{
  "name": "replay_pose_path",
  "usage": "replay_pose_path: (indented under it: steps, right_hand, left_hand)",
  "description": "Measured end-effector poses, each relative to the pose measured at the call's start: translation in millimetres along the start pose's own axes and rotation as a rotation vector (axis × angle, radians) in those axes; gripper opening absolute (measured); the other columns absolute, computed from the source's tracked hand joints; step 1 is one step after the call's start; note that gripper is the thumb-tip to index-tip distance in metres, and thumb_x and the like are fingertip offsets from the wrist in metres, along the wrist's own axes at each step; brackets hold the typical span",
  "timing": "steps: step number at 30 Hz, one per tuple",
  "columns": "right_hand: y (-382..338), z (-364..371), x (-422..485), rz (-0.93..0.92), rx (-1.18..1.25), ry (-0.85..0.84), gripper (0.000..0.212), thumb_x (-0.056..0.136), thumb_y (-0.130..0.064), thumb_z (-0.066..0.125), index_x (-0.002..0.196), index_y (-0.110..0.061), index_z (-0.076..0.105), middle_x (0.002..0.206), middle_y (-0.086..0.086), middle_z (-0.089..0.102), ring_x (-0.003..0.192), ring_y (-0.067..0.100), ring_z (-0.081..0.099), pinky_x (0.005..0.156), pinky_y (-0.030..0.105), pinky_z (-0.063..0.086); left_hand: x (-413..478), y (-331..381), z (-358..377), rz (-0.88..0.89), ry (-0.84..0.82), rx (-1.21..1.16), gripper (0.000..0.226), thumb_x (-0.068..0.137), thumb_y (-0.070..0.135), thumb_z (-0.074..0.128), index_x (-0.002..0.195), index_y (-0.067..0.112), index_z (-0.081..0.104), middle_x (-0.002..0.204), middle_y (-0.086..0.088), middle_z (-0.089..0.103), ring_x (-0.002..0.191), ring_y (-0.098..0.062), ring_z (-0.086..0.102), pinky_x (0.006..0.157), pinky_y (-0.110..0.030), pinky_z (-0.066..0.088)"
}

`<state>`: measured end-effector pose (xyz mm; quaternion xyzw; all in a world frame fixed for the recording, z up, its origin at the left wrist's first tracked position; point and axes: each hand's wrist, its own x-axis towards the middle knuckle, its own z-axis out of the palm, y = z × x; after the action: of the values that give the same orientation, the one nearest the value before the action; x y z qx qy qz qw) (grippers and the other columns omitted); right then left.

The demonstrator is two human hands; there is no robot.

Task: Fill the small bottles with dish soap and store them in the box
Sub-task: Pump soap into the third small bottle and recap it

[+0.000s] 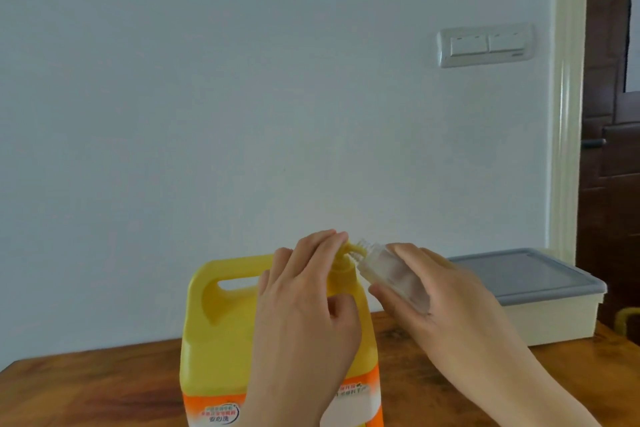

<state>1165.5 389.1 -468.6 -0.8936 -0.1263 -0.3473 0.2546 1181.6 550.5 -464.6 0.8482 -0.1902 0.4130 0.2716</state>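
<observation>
Yellow plastic dish-soap jug (221,329): left hand (304,308) fingers press its spout; right hand (433,291) fingers grip the small clear bottle (388,270); keep mouths aligned.

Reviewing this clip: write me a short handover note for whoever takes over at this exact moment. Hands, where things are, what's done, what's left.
Left hand: wrapped around the neck of the big yellow plastic dish soap jug, fingers at its spout.
Right hand: holding a small clear plastic bottle, tilted, its open threaded mouth against the jug's spout.
The jug stands upright on the wooden table. The cream storage box with a grey lid sits at the right, lid on.
Done: bottle lined up with the spout; it looks empty, though blur makes that uncertain.
Left: fill it, cap it, open the box, store it. No other small bottles are in view.
</observation>
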Motion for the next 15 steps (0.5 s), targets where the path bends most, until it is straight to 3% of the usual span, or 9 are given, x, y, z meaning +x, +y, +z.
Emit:
replay_pose_path:
  steps: [5, 10, 13, 15]
  right_hand:
    - [-3, 2, 0, -0.016, 0.006, 0.029, 0.045, 0.08, -0.074, 0.037, 0.118, -0.049, 0.037, 0.098, -0.027, 0.054, 0.09, -0.006, 0.051, 0.068, 0.013, 0.045]
    - [0, 9, -4, 0.011, -0.079, 0.053, 0.038, 0.082, -0.07, 0.036, 0.112, -0.046, 0.041, 0.088, -0.022, 0.056, 0.075, -0.003, 0.053, 0.057, 0.011, 0.039]
    - [2, 6, -4, 0.03, -0.112, 0.037, 0.041, 0.081, -0.071, 0.036, 0.112, -0.045, 0.043, 0.089, -0.02, 0.057, 0.076, 0.001, 0.054, 0.06, 0.022, 0.047]
    - [1, 4, -3, 0.031, -0.084, 0.03, 0.043, 0.081, -0.071, 0.038, 0.115, -0.045, 0.043, 0.092, -0.021, 0.057, 0.08, 0.001, 0.054, 0.063, 0.022, 0.048]
  left_hand:
    - [6, 1, -2, 0.025, -0.011, 0.076, 0.067, 0.072, 0.023, 0.046, 0.138, 0.036, 0.048, 0.14, 0.03, 0.044, 0.119, 0.0, 0.03, 0.092, -0.02, 0.022]
    - [-4, 10, 5, -0.013, -0.035, 0.141, 0.068, 0.065, 0.014, 0.049, 0.133, 0.017, 0.057, 0.131, 0.012, 0.058, 0.107, -0.016, 0.047, 0.091, -0.033, 0.044]
    - [-10, 10, 5, -0.032, -0.082, 0.139, 0.071, 0.066, 0.016, 0.049, 0.137, 0.019, 0.054, 0.135, 0.013, 0.054, 0.113, -0.013, 0.047, 0.095, -0.03, 0.043]
    - [-9, 11, 2, -0.034, -0.092, 0.115, 0.073, 0.07, 0.018, 0.048, 0.142, 0.025, 0.047, 0.142, 0.017, 0.046, 0.119, -0.009, 0.042, 0.099, -0.028, 0.04]
